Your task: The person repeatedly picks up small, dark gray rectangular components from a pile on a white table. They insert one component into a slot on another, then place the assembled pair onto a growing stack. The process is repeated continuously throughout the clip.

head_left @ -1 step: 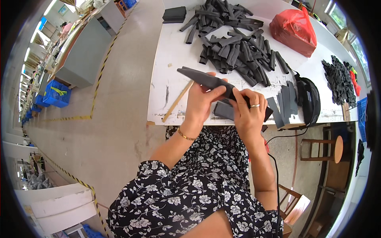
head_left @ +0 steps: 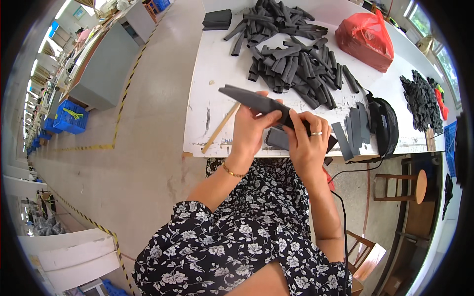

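Observation:
Both my hands hold a dark grey, flat folded strip (head_left: 251, 100) above the table's near edge, slanting from upper left down to the right. My left hand (head_left: 249, 126) is closed on its middle, thumb on top and fingers behind. Closed on the right part, my right hand (head_left: 310, 143) has its fingers bent over the top and a ring on one. The strip's left end sticks out free and looks split into two layers. Beneath the hands lies a stack of flat dark grey pieces (head_left: 277, 138), partly hidden. More flat strips (head_left: 356, 124) lie to the right.
A heap of dark rolled tubes (head_left: 291, 61) covers the table's far middle. Around it are a folded dark stack (head_left: 217, 19), a red plastic bag (head_left: 366, 42), a black bag (head_left: 384, 126), a dark scrap pile (head_left: 421, 101) and a wooden stick (head_left: 220, 128). A black cable (head_left: 343, 207) hangs at right.
The strip's free left end has dipped slightly. Both hands keep their hold with almost no movement.

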Action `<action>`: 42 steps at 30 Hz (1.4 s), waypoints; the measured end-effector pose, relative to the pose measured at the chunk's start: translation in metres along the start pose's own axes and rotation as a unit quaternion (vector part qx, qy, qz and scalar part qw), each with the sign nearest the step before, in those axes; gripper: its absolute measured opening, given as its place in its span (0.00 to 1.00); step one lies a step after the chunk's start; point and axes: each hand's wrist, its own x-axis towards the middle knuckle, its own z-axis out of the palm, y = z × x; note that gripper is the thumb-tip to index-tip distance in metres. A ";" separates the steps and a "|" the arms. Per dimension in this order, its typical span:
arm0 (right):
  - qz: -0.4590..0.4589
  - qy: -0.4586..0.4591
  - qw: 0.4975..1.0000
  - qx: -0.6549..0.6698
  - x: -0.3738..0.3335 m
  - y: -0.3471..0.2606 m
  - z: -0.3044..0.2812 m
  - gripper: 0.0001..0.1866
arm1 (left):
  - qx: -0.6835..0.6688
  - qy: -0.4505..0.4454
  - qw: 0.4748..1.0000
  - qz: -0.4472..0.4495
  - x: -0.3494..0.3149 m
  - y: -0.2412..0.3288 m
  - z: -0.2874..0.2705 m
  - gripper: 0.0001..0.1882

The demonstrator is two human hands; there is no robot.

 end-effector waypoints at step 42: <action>-0.015 -0.121 0.969 0.213 -0.012 0.023 0.000 0.12 | -0.217 -0.014 0.976 0.015 0.006 -0.007 0.005 0.16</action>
